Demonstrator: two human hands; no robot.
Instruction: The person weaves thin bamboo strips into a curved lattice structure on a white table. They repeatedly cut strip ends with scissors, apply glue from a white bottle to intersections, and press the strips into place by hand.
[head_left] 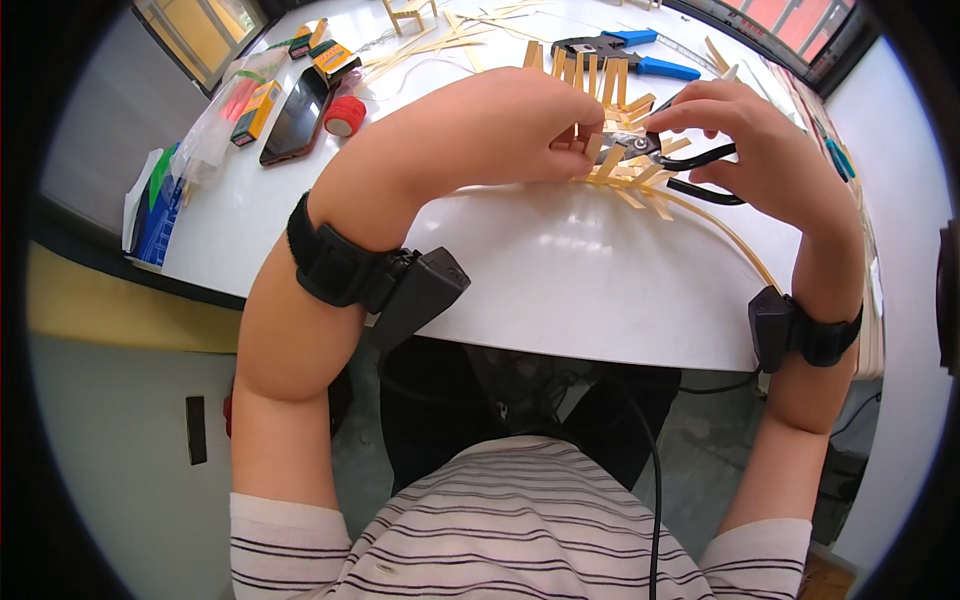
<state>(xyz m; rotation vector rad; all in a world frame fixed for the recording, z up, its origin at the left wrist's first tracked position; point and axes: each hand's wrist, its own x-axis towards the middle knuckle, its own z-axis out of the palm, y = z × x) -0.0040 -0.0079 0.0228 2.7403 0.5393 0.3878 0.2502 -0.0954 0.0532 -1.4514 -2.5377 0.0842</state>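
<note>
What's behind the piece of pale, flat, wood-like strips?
A blue-handled dark metal hand tool lies beyond the strip piece. Whatever the left hand covers there cannot be seen.

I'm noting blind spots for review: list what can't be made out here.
All in the head view:
- Blade tips of the black-handled cutter: hidden by the left hand and pale strips.
- What the left fingertips press on: hidden by that hand.
- Top of the small wooden chair: cut off by the upper edge.
</note>
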